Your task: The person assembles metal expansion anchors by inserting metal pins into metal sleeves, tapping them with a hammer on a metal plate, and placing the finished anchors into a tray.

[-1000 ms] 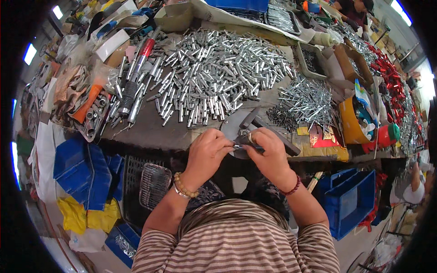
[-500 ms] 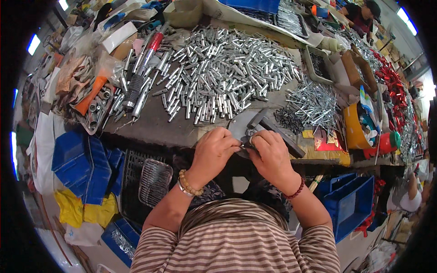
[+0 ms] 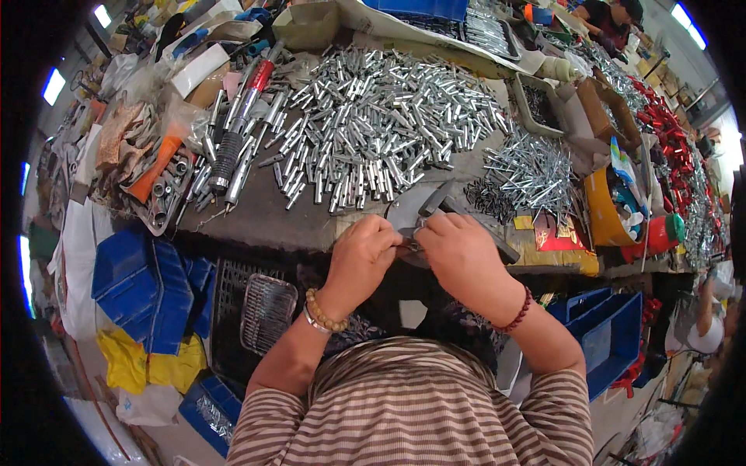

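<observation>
At the bench's front edge my left hand (image 3: 365, 248) is closed, thumb and fingertips pinched together. My right hand (image 3: 466, 252) is closed close beside it, fingertips almost meeting the left ones. Between them is a small metal part, mostly covered by the fingers; its kind cannot be made out. Just beyond the hands lies a hammer (image 3: 437, 197), its handle partly behind my right hand, by a round grey metal plate (image 3: 402, 211). A big pile of silvery metal tubes (image 3: 373, 124) spreads farther back. Right of it lie thin silvery pins (image 3: 532, 171) and small black parts (image 3: 489, 200).
On the left stand a power screwdriver (image 3: 229, 151) with a red band and an orange-handled tool (image 3: 155, 167). A yellow container (image 3: 602, 217) and a green-lidded red jar (image 3: 664, 233) sit right. Blue bins (image 3: 140, 287) flank me below the bench. A person (image 3: 614, 23) works at far right.
My right hand has turned, its back now more upward and its fingers more curled over the small part. The left hand has barely moved. The whole view has shifted slightly.
</observation>
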Demonstrator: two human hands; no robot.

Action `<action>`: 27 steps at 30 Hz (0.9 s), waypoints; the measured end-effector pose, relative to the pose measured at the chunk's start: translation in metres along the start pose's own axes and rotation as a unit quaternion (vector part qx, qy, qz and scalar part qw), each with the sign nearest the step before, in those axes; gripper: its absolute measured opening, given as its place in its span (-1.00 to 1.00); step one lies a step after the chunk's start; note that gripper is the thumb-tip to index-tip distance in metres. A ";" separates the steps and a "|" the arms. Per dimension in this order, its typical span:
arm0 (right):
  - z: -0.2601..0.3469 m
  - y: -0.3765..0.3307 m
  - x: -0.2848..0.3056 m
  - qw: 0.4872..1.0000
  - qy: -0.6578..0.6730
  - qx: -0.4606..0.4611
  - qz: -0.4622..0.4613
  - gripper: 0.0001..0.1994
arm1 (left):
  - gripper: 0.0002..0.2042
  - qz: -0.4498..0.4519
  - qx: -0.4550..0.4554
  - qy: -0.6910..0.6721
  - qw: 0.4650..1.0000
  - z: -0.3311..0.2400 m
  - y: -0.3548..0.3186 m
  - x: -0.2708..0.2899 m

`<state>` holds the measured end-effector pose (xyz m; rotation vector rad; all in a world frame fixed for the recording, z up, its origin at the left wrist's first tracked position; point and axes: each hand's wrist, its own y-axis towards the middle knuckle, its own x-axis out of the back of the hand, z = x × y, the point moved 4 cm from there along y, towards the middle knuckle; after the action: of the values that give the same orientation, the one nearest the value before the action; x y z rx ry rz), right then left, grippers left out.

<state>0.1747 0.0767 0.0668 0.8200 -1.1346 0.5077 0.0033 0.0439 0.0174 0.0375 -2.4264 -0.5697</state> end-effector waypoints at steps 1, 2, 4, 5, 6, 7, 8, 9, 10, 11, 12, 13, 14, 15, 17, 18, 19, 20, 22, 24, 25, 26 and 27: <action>-0.007 -0.006 0.002 0.999 0.033 -0.022 -0.035 -0.82 | -0.88 -0.002 0.002 0.000 1.000 -0.001 0.000 0.002; -0.011 -0.010 0.003 0.999 0.033 -0.020 -0.033 -0.82 | -0.88 0.012 0.018 -0.009 1.000 -0.002 0.000 0.002; -0.027 -0.021 0.014 0.987 -0.055 -0.130 -0.081 -0.70 | -0.88 0.027 0.033 -0.019 0.999 -0.001 -0.001 0.002; -0.037 -0.031 0.008 0.983 -0.054 -0.172 -0.023 -0.62 | -0.89 0.028 0.032 -0.025 0.999 -0.001 -0.001 0.003; -0.040 -0.036 0.007 0.983 -0.055 -0.172 -0.024 -0.62 | -0.89 0.030 0.032 -0.032 0.999 -0.001 -0.002 0.003; -0.044 -0.038 0.004 0.981 -0.043 -0.188 -0.021 -0.62 | -0.89 0.032 0.031 -0.033 0.998 0.001 -0.002 0.002; -0.046 -0.041 0.003 0.979 -0.031 -0.203 -0.018 -0.62 | -0.89 0.027 0.037 -0.035 0.998 0.002 -0.002 0.002; -0.045 -0.044 0.004 0.978 -0.031 -0.205 -0.019 -0.62 | -0.90 0.021 0.043 -0.036 0.998 0.003 -0.002 0.002; -0.043 -0.048 0.007 0.973 0.039 -0.221 -0.051 -0.63 | -0.90 0.021 0.043 -0.036 0.998 0.004 -0.002 0.002; -0.041 -0.053 0.010 0.962 0.109 -0.236 -0.084 -0.63 | -0.89 0.018 0.046 -0.052 0.997 0.005 -0.001 0.003; -0.036 -0.056 0.015 0.962 0.110 -0.235 -0.083 -0.63 | -0.89 0.015 0.048 -0.067 0.996 0.005 -0.001 0.004; -0.027 -0.059 0.021 0.966 0.127 -0.211 -0.074 -0.66 | -0.89 0.015 0.049 -0.068 0.996 0.004 0.000 0.004; -0.020 -0.062 0.024 0.970 0.143 -0.187 -0.064 -0.68 | -0.89 0.013 0.046 -0.066 0.997 0.003 0.001 0.004; -0.016 -0.066 0.023 0.970 0.143 -0.187 -0.064 -0.68 | -0.89 0.011 0.043 -0.065 0.997 0.002 0.001 0.004; -0.004 -0.071 0.028 0.968 0.161 -0.142 -0.132 -0.72 | -0.89 0.005 0.046 -0.071 0.996 0.007 -0.003 0.001; -0.002 -0.073 0.026 0.967 0.161 -0.142 -0.133 -0.72 | -0.89 -0.003 0.049 -0.078 0.996 0.009 -0.004 0.000; 0.001 -0.075 0.020 0.978 0.127 -0.127 -0.108 -0.71 | -0.89 0.000 0.046 -0.079 0.996 0.007 -0.002 0.001; 0.003 -0.077 0.013 0.986 0.092 -0.111 -0.082 -0.69 | -0.89 0.009 0.049 -0.069 0.996 0.002 0.000 0.004; -0.003 -0.078 0.005 0.977 0.146 -0.126 -0.095 -0.70 | -0.89 0.017 0.051 -0.058 0.997 0.000 0.002 0.005; -0.014 -0.070 0.010 0.970 0.155 -0.174 -0.072 -0.71 | -0.89 0.011 0.049 -0.058 0.997 0.001 0.000 0.006; -0.018 -0.064 0.010 0.970 0.156 -0.173 -0.073 -0.71 | -0.89 0.011 0.049 -0.057 0.997 0.002 -0.001 0.006; -0.025 -0.057 0.011 0.965 0.176 -0.177 -0.074 -0.72 | -0.89 0.010 0.050 -0.059 0.997 0.002 -0.001 0.006; -0.030 -0.052 0.012 0.961 0.197 -0.180 -0.075 -0.72 | -0.90 0.010 0.051 -0.062 0.997 0.002 -0.001 0.006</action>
<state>0.2346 0.0675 0.0564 0.4553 -0.7572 0.3048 -0.0025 0.0429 0.0189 0.0218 -2.5711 -0.4518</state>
